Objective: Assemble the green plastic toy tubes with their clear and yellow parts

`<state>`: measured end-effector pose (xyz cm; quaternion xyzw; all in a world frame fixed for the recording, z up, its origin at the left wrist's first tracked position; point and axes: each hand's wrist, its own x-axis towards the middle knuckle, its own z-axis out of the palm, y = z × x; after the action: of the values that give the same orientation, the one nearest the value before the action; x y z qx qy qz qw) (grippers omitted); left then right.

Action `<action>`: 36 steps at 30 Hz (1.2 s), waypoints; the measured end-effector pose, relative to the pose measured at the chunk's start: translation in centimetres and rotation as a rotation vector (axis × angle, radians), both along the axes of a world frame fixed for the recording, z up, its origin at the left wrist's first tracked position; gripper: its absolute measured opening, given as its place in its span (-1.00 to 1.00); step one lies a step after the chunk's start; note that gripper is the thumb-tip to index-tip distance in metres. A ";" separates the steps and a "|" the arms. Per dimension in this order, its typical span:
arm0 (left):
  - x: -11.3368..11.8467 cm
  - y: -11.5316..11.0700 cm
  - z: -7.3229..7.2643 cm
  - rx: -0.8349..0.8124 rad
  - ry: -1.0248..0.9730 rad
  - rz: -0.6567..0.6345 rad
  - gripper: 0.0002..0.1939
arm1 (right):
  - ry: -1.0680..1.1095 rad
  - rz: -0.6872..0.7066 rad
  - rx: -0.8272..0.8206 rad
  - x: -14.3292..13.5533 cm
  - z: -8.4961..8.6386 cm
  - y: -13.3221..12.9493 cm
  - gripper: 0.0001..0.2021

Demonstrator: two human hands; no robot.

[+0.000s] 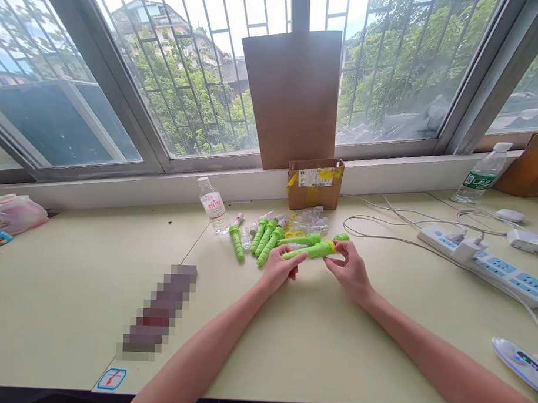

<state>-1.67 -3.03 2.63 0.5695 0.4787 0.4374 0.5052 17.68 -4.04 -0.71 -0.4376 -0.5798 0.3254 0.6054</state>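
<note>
A light green plastic tube [309,250], wider at its right end, lies level between my two hands above the table. My left hand [279,266] is closed round its narrow left end. At the wide end sits a yellow ring [331,246], where the fingers of my right hand [348,272] pinch. Just behind are another green tube [298,239] and a short green piece [341,237]. Several ridged green tubes [264,239] lie left of my hands, with one more [236,242] apart from them. Clear plastic parts [315,218] and yellow rings [294,233] are heaped farther back.
A small cardboard box [314,198] stands at the window, with a cardboard sheet [296,102] upright behind it. One water bottle [213,206] is left of the parts, another [482,173] far right. Cables and a power strip [491,262] occupy the right side. A blurred dark object [159,312] lies front left.
</note>
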 end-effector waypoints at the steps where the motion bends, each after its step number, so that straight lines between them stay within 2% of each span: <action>1: 0.0 0.0 0.0 -0.002 -0.002 -0.003 -0.57 | 0.010 0.001 -0.001 0.0 0.0 0.0 -0.66; 11: 0.0 0.2 0.1 -0.037 -0.042 -0.007 -0.56 | 0.036 -0.048 0.027 0.0 -0.2 0.3 -0.71; 21: 0.1 0.1 0.4 -0.099 -0.033 -0.019 -0.54 | -0.076 -0.090 0.082 -0.2 0.2 -0.1 -0.68; 27: 0.1 0.2 0.5 -0.119 -0.010 -0.030 -0.53 | -0.019 -0.073 0.076 -0.1 0.1 -0.1 -0.72; 31: 0.2 0.1 0.2 -0.071 -0.010 -0.043 -0.54 | 0.005 -0.075 0.076 0.0 0.0 0.1 -0.73; 36: 0.5 -0.2 0.1 0.103 0.009 -0.012 -0.54 | 0.082 -0.054 0.027 0.3 0.0 0.6 -0.66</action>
<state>-1.21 -3.22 2.75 0.5993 0.4546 0.4559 0.4758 17.97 -3.47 -0.70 -0.4311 -0.5468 0.3188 0.6431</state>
